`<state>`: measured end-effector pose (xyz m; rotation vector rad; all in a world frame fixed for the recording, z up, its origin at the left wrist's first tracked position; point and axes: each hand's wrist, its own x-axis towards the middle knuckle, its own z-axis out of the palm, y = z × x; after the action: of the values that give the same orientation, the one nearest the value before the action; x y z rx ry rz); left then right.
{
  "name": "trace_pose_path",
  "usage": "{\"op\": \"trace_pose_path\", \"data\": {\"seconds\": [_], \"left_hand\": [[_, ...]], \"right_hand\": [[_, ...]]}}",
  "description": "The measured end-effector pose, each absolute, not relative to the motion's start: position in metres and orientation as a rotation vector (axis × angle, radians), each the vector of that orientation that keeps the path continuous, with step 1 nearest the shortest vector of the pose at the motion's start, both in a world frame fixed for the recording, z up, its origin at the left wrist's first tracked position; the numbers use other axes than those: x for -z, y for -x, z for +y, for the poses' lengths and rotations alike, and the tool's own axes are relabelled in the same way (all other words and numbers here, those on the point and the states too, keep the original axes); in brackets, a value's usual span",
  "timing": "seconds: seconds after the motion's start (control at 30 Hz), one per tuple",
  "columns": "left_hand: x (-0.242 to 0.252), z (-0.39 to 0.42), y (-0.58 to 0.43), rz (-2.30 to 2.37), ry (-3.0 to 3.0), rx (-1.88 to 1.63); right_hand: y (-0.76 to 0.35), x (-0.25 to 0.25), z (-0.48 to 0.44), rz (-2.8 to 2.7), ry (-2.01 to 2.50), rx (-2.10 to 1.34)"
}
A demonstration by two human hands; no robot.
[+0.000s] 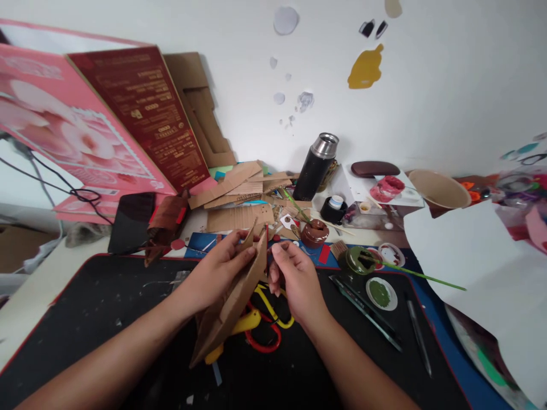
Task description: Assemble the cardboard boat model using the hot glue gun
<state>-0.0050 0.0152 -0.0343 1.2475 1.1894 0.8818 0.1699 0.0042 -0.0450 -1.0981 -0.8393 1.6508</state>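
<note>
A folded piece of brown cardboard (pixel 235 302) stands tilted over the black mat, gripped between the thumb and fingers of my left hand (pixel 217 273). Close to its right side is my right hand (pixel 297 279), with fingers curled and thumb against the forefinger. Whatever those fingertips may hold is too small or hidden to make out. Beneath the cardboard lie a yellow-handled tool (pixel 248 323), partly covered, a yellow scissor handle (pixel 287 320) and a red scissor handle (pixel 265 348).
Cardboard scraps (pixel 239 193) lie along the wall near a black thermos (pixel 314 165). A brown paint jar (pixel 315 232) and green paint jar (pixel 359 259) hold brushes. A green-smeared lid (pixel 382 294), pens and white paper (pixel 474 256) are rightward. A pink box (pixel 72 114) stands left.
</note>
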Motion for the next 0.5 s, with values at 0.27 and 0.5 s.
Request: {"op": "trace_pose_path", "data": {"seconds": [0.27,0.5], "left_hand": [[0.0309,0.0146,0.0085,1.356,-1.384,-0.913],[0.0314,0.0079,0.0013,1.392,-1.497,-0.923]], "right_hand": [[-0.1651,0.0454,0.0006,-0.957,1.070,-1.666],[-0.1610,0.0481,-0.0033,-1.043,1.112,-1.640]]}}
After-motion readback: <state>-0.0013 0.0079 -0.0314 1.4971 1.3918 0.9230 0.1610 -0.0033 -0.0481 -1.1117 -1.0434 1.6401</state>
